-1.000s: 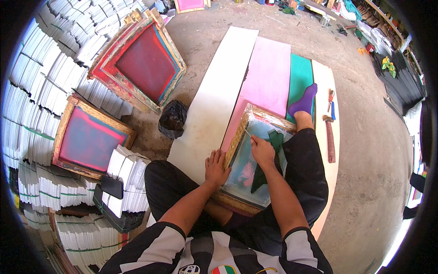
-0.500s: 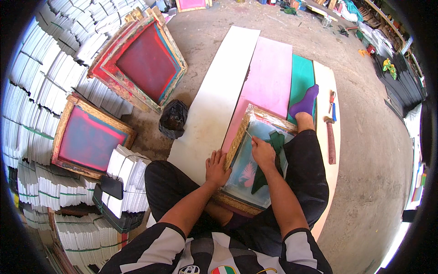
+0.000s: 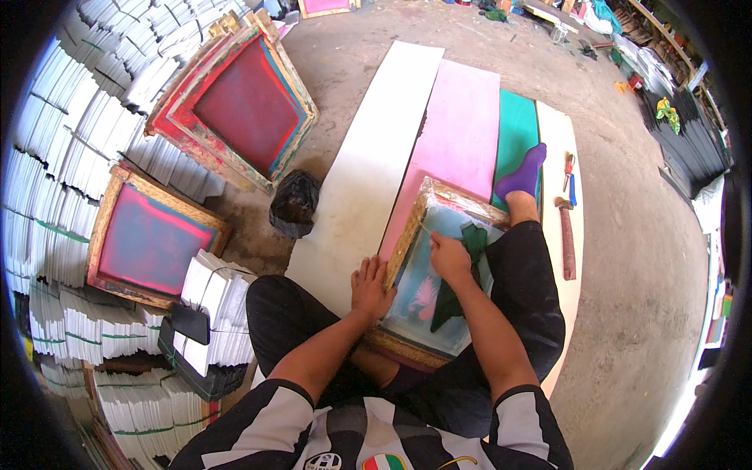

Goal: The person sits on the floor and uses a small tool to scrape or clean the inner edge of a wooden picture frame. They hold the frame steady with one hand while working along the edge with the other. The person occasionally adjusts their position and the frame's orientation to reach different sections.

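A wooden screen-printing frame (image 3: 403, 249) rests tilted across my lap and the boards, its pale blue mesh (image 3: 419, 270) bearing a pink leaf-like mark. My left hand (image 3: 371, 288) lies on the frame's left rail, fingers stretched out and slightly apart. Over the mesh, my right hand (image 3: 450, 257) is closed around a thin tool (image 3: 425, 228) with a slim metallic shaft. Its tip meets the inner edge of the left rail near the far corner; the fist hides its handle. A crumpled dark green cloth (image 3: 448, 301) lies on the mesh beside and partly under my right hand.
White, pink and green boards (image 3: 462, 117) lie beneath the frame. A hammer (image 3: 567, 239) and a screwdriver (image 3: 568, 172) lie at the right. At the left stand more framed screens (image 3: 249, 106), a black plastic bag (image 3: 294, 205) and tied stacks of white sheets (image 3: 63, 219).
The whole view has shifted very slightly. My hands keep nearly the same places on the frame, and the thin tool still touches the left rail's inner edge.
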Demonstrator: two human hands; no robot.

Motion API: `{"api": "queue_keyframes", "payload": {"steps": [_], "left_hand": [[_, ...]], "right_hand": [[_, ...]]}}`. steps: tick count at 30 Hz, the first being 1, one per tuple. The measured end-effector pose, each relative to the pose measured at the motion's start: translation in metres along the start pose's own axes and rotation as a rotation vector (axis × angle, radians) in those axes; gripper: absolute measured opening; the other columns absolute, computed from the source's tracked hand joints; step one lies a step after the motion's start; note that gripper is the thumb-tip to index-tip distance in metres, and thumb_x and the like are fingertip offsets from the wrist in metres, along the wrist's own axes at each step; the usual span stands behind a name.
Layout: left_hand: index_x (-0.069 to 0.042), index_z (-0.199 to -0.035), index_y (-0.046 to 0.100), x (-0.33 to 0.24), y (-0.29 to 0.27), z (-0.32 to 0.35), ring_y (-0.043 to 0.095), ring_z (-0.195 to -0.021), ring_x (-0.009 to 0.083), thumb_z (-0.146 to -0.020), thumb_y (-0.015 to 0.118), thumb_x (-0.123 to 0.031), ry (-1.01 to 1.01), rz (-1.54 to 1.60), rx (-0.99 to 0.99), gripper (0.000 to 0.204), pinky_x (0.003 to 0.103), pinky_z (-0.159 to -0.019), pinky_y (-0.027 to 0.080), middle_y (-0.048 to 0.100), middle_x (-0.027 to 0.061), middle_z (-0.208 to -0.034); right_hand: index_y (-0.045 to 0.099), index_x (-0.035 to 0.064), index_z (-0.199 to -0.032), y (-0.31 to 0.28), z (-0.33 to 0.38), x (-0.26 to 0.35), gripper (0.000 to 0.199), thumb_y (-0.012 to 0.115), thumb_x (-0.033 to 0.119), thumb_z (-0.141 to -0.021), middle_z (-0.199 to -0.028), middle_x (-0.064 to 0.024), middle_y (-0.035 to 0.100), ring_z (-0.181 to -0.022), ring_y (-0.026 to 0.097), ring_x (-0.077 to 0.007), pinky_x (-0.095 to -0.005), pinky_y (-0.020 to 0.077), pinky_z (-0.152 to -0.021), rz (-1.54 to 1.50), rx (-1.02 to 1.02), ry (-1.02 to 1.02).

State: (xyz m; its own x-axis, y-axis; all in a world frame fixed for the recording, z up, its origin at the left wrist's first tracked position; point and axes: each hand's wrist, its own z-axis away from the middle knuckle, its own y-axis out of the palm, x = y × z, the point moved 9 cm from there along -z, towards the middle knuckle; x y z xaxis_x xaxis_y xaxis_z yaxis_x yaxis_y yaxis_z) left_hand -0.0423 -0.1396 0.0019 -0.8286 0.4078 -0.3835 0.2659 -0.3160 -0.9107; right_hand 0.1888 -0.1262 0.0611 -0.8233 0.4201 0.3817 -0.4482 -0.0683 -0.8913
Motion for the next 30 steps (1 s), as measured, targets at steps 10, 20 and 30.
{"api": "queue_keyframes", "payload": {"steps": [10,20,30], "left_hand": [[-0.012,-0.161,0.032,0.000,-0.001,0.001,0.014,-0.158,0.0367,-0.091,0.065,-0.041,-0.008,0.007,-0.005,0.083,0.057,-0.125,0.014,0.023,0.0154,-0.170],[-0.012,-0.161,0.034,0.005,-0.004,0.002,0.015,-0.158,0.0366,-0.092,0.064,-0.042,-0.041,0.018,0.032,0.081,0.057,-0.125,0.014,0.023,0.0156,-0.170],[-0.011,-0.160,0.034,0.002,-0.005,0.003,0.014,-0.158,0.0367,-0.093,0.062,-0.043,-0.015,0.027,0.012,0.080,0.057,-0.125,0.012,0.022,0.0165,-0.170]], "right_hand": [[0.072,0.0195,-0.130,0.026,-0.013,-0.032,0.037,0.055,0.039,-0.103,-0.105,-0.0201,0.075,-0.096,0.072,-0.0433,-0.0550,0.0576,-0.081,-0.324,-0.068,-0.047],[0.071,0.0160,-0.131,-0.005,0.005,-0.006,0.036,0.062,0.033,-0.101,-0.103,-0.0218,0.074,-0.096,0.073,-0.0383,-0.0460,0.0563,-0.083,-0.069,0.010,0.008],[0.070,0.0138,-0.132,0.048,-0.029,-0.048,0.041,0.063,0.039,-0.101,-0.097,-0.0145,0.075,-0.084,0.071,-0.0319,-0.0425,0.0553,-0.079,-0.571,0.022,0.005]]}}
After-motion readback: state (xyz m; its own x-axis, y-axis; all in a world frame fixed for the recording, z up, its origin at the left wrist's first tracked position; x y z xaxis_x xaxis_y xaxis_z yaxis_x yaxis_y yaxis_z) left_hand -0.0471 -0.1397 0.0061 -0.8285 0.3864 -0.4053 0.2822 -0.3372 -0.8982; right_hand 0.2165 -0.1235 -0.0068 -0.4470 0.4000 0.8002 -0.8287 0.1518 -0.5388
